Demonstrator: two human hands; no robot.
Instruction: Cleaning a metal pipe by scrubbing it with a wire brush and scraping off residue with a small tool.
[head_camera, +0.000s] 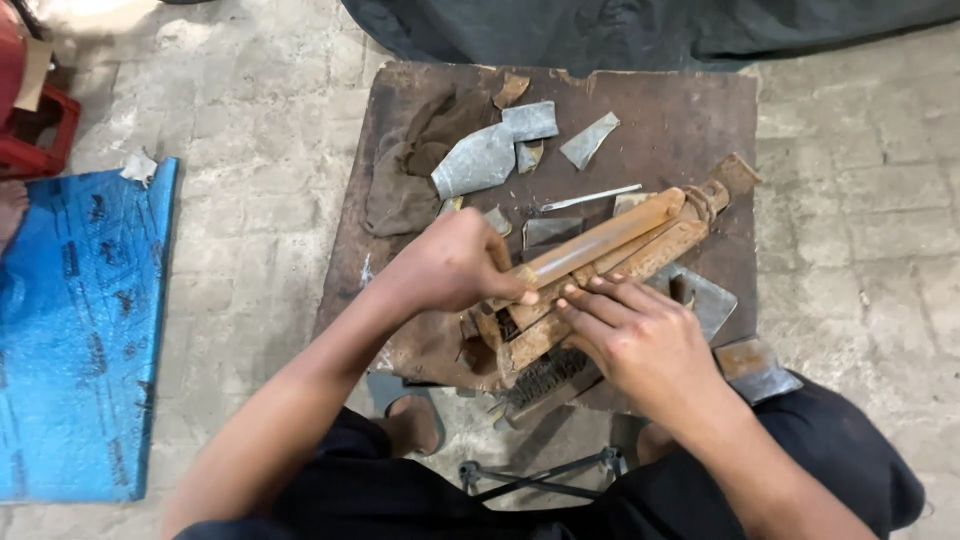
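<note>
On a rusty square metal plate (660, 110) lies a long rusty tool (640, 245) made of parallel bars and a tube, pointing up to the right. My left hand (450, 265) is closed around the near end of its tube. My right hand (640, 335) presses flat on the lower bar, fingertips touching the tool close to my left thumb. A coarse file or brush (545, 375) sticks out beneath my right hand.
Grey sheet-metal scraps (480, 160) and a brown rag (410, 180) lie on the far part of the plate. A blue sheet (70, 320) covers the paved floor at left, with a red crate (35, 130) behind it. Dark cloth (620, 30) lies beyond the plate.
</note>
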